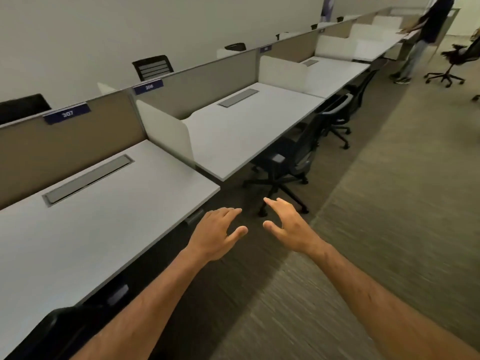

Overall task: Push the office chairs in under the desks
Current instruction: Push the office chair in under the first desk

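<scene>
Your left hand [217,233] & right hand [288,226]: spread, empty. Black mesh-back office chair on castors [291,157] should roll easily; push at backrest top toward white laminate desk [233,131].

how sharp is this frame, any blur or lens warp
Head view: hands fairly sharp; carpet streaked by motion blur; the far person smeared; wide-angle lens bends the desk row; label 307 soft but readable; no glare.
</scene>
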The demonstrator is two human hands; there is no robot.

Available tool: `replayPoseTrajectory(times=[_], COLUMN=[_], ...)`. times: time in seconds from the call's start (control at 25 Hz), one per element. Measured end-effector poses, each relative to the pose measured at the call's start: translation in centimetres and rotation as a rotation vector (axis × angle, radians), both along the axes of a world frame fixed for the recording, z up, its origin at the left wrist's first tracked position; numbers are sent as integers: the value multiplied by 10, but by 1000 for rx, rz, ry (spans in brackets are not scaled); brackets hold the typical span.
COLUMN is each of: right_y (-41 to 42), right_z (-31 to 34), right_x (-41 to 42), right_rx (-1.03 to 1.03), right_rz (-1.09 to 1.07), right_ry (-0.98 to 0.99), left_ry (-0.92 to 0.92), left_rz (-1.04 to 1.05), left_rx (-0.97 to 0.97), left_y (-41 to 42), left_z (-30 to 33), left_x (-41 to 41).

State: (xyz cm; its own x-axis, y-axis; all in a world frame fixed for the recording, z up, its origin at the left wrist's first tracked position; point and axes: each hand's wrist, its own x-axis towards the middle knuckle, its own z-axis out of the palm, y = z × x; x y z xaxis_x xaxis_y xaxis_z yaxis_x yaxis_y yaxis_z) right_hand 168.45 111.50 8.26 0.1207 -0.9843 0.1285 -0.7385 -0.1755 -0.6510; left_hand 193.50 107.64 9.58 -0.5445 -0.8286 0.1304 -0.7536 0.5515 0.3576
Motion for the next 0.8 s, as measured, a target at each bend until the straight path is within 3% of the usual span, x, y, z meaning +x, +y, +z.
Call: replayPoseTrajectory(times=[0.28, 0.6, 0.8], right_y=[-18, -104, -126], right_z=[-6, -15, -28], right_x=[-137, -296, -379], right_rx=[27, 60, 112], right_rz=[-266, -583, -702], right_ry=[-29, 4, 22], left_ry=[20, 15, 13], left_rz=[-269, -534, -664], left_rx=[-26, 10, 28], left_y=[-91, -239, -288], left_z=[-7, -10, -12], left_x=[-146, -340, -431])
